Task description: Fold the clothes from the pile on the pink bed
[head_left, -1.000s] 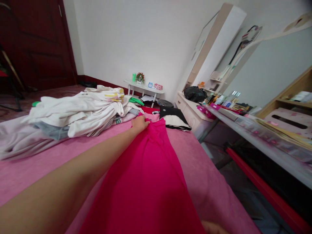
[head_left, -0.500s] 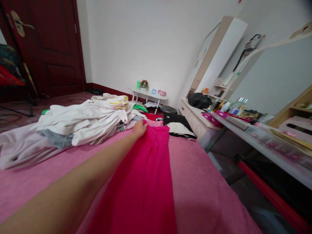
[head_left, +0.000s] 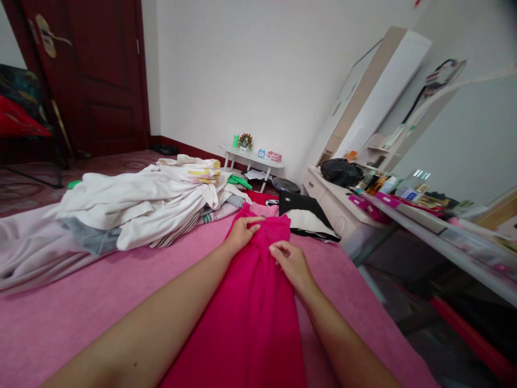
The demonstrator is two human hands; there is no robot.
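Note:
A long bright pink garment (head_left: 242, 328), which looks like a pair of trousers, lies on the pink bed cover (head_left: 347, 302) with its top edge at the far end. Near that edge, on its left side, my left hand (head_left: 243, 233) rests on the cloth, forefinger and thumb stretched out and apart. Just to the right and a little nearer, my right hand (head_left: 291, 263) has its fingers curled and pinched at the gathered cloth. Beyond the garment lie a folded black and white garment (head_left: 307, 213) and a red piece of clothing (head_left: 258, 197).
A heap of white and grey clothes (head_left: 121, 202) spreads over the bed's left side. On the right stand a dressing table (head_left: 343, 202) with a black bag (head_left: 341, 172), and a cluttered desk (head_left: 412, 218). A small white table (head_left: 250, 156) stands by the far wall.
My right hand has come into view from the lower right onto the pink garment. My left hand has let go of the garment's top left corner, fingers now extended. The view has shifted slightly.

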